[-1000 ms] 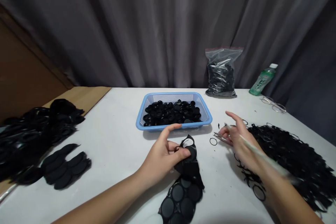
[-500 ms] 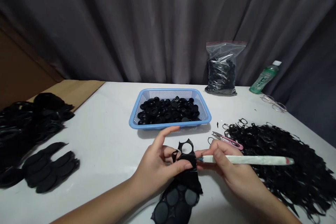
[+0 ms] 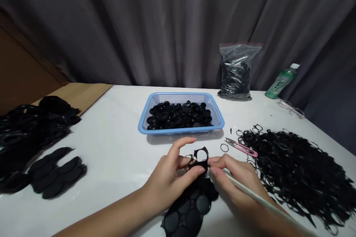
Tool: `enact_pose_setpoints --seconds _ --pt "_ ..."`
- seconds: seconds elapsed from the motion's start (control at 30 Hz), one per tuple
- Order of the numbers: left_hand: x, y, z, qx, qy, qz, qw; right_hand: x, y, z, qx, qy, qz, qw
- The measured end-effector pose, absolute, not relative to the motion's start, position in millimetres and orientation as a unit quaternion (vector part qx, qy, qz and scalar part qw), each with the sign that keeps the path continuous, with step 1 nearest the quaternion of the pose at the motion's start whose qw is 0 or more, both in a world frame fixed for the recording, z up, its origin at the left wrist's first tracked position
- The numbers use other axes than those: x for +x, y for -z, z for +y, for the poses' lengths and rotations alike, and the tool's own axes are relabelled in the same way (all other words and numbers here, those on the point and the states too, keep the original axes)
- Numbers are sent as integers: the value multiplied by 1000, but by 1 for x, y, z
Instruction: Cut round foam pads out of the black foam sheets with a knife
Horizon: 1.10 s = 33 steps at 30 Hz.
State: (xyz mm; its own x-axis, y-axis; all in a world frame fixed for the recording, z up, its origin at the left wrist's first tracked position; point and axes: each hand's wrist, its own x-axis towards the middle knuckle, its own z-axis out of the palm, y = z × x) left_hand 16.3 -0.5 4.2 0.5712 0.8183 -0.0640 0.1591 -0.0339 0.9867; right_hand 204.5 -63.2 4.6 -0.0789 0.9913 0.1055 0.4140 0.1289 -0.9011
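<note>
My left hand (image 3: 164, 177) pinches a thin black sheet of round rubber pieces (image 3: 202, 204) between thumb and fingers, its index finger raised. The sheet's upper end is an open web with empty round holes (image 3: 205, 152), standing above the thumb. Below the hand the sheet hangs toward me, with several discs still in it. My right hand (image 3: 239, 181) grips a slim tool with a whitish handle (image 3: 257, 195), slanting down to the right. Its tip meets the sheet's right edge beside my left thumb; the exact tip is hidden.
A blue basket (image 3: 181, 131) of black round parts stands ahead. Pink thread snips (image 3: 244, 149) lie by a heap of black scraps (image 3: 303, 177) on the right. Black sheets (image 3: 58, 172) lie left. Farther back are a zip bag (image 3: 236, 77), a green bottle (image 3: 282, 81) and glasses (image 3: 291, 109).
The tool's handle has swung from nearly level to slanting down toward me on the right. The upper web has tilted slightly right in my left hand.
</note>
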Motion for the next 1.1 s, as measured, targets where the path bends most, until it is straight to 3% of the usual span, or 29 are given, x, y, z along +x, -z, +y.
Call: enact_pose_setpoints --seconds 0.3,0.53,0.9,1.1 --pt "17 -8 10 727 -241 268 584 206 2 -51 -624 -286 -636 353" --pt "18 0 11 524 -243 221 786 209 13 -44 -640 -300 -611 358" --pt "20 7 18 428 -274 223 832 208 14 -44 -623 -350 -550 433" --pt "21 5 17 372 -297 240 846 207 16 -45 -547 -495 -431 519"
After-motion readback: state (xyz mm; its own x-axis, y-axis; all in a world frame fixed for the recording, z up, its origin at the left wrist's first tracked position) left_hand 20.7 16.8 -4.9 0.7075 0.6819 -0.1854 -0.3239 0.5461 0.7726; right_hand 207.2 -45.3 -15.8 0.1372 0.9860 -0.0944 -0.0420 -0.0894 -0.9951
